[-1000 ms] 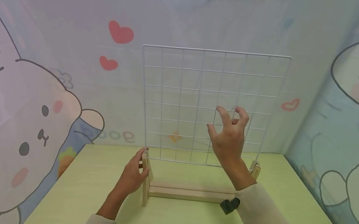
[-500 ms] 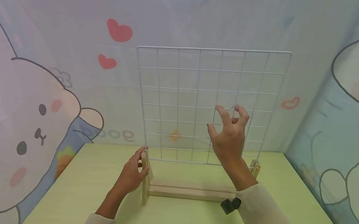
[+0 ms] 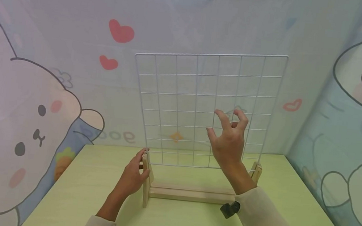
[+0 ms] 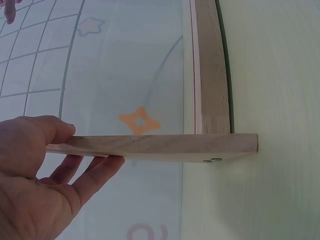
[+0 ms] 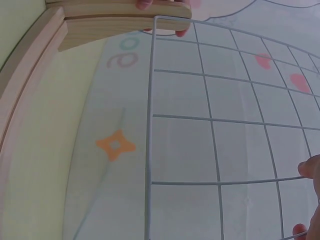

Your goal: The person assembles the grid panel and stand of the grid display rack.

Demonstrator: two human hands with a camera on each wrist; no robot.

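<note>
Though slightly askew, wire grid (image 3: 195, 112) behind right hand (image 3: 229, 143).

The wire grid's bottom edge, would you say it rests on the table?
No, the wire grid has its bottom edge by the tops of the wooden uprights, above the crossbar.

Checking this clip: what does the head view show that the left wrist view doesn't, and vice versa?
Only head: the top edge of the white wire grid panel, the pale wooden right upright, and the large red printed heart.
Only left wrist: a small dark-rimmed mark, too small to identify, low on the outer face of the pale wooden left upright.
Both: the left hand gripping that upright, the pale wooden crossbar, part of the grid panel, the orange four-pointed printed star, and the right hand, barely visible in left wrist.
</note>
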